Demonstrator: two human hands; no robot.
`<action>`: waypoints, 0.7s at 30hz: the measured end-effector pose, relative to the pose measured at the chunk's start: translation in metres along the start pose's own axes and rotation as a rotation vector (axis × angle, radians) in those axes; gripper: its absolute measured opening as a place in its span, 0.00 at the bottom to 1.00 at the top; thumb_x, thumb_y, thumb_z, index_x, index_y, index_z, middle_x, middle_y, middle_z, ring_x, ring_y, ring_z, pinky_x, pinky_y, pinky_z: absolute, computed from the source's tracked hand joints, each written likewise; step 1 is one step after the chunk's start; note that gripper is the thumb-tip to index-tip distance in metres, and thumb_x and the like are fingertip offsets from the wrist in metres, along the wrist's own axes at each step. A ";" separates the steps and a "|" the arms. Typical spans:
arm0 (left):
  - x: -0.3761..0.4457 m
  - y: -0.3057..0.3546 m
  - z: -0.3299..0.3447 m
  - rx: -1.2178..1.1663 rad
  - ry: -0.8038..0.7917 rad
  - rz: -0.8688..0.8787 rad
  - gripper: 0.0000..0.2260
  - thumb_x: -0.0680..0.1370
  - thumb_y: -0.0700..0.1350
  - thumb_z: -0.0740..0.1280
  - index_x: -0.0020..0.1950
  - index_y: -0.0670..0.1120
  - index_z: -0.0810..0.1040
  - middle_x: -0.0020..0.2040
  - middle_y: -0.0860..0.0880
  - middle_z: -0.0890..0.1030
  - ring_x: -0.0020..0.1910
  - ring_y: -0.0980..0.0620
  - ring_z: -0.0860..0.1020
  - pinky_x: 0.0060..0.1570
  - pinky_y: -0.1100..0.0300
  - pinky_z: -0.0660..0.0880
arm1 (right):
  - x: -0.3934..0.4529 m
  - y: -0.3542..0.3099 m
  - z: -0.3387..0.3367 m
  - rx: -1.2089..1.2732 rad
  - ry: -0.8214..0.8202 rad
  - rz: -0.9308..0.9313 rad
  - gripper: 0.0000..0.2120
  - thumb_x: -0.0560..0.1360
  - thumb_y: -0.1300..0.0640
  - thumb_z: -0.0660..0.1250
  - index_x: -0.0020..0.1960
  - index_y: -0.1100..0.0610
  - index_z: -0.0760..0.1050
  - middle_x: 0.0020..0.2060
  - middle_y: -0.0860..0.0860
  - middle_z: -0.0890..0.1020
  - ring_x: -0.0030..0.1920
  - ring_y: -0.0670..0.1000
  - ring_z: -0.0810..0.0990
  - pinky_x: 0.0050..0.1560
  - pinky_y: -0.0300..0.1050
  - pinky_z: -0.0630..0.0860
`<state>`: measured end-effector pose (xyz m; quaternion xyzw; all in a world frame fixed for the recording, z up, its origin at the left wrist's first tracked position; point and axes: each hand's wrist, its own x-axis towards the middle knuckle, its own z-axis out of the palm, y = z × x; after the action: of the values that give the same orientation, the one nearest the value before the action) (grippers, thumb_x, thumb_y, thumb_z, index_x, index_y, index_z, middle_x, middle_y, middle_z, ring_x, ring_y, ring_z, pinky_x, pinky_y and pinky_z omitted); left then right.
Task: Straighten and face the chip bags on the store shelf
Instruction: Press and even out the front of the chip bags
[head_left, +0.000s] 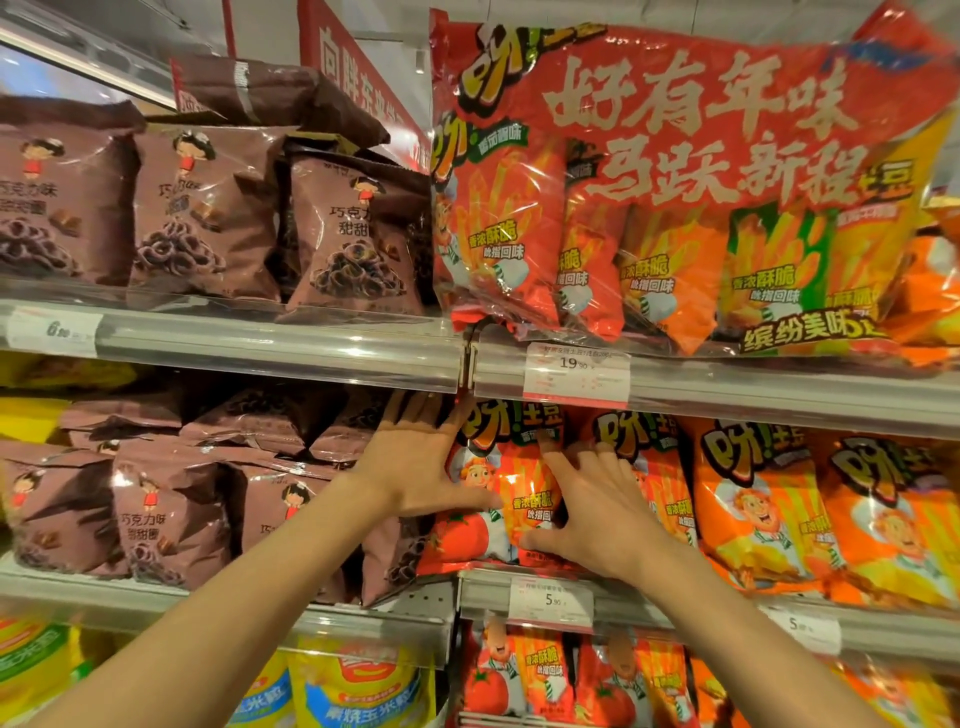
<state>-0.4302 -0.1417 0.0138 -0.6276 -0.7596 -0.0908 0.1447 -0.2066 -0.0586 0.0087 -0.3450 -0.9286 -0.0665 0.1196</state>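
Observation:
A red tomato-flavour chip bag (498, 483) stands upright at the left end of the middle shelf's right bay. My left hand (421, 462) lies against its left edge with straight fingers reaching behind the shelf rail, thumb across the bag's front. My right hand (587, 514) presses flat on the bag's right side, fingers spread and pointing up, thumb low on its front. A second red bag (654, 467) stands just right of it, then orange bags (753, 499).
Brown chocolate-ring bags (171, 509) crowd the left bay, some lying flat. Above, a large red multipack (675, 208) overhangs the upper shelf rail (779, 395). Price tags (576, 374) hang on the rails. Yellow and red bags fill the bottom shelf.

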 end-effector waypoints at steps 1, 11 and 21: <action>-0.008 -0.001 0.001 0.050 0.061 0.030 0.58 0.62 0.85 0.54 0.80 0.55 0.35 0.82 0.42 0.53 0.81 0.44 0.46 0.77 0.42 0.38 | -0.002 0.001 -0.002 -0.041 0.019 -0.019 0.51 0.68 0.25 0.63 0.80 0.50 0.48 0.71 0.56 0.66 0.72 0.59 0.59 0.71 0.52 0.58; -0.027 -0.002 0.016 0.180 0.114 0.266 0.56 0.63 0.84 0.54 0.82 0.52 0.51 0.80 0.43 0.56 0.80 0.43 0.55 0.74 0.41 0.42 | 0.007 0.010 0.018 -0.189 -0.003 -0.209 0.56 0.65 0.18 0.50 0.79 0.48 0.30 0.80 0.53 0.49 0.80 0.57 0.45 0.76 0.63 0.36; -0.036 0.046 0.002 0.029 0.227 0.156 0.38 0.75 0.74 0.54 0.79 0.52 0.63 0.74 0.41 0.69 0.74 0.41 0.66 0.75 0.42 0.58 | -0.024 0.063 0.005 -0.116 0.262 -0.003 0.36 0.77 0.32 0.46 0.75 0.54 0.66 0.69 0.59 0.72 0.70 0.61 0.68 0.71 0.63 0.61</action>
<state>-0.3790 -0.1650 -0.0017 -0.6683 -0.6885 -0.1387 0.2452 -0.1485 -0.0250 0.0005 -0.3382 -0.9002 -0.1648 0.2194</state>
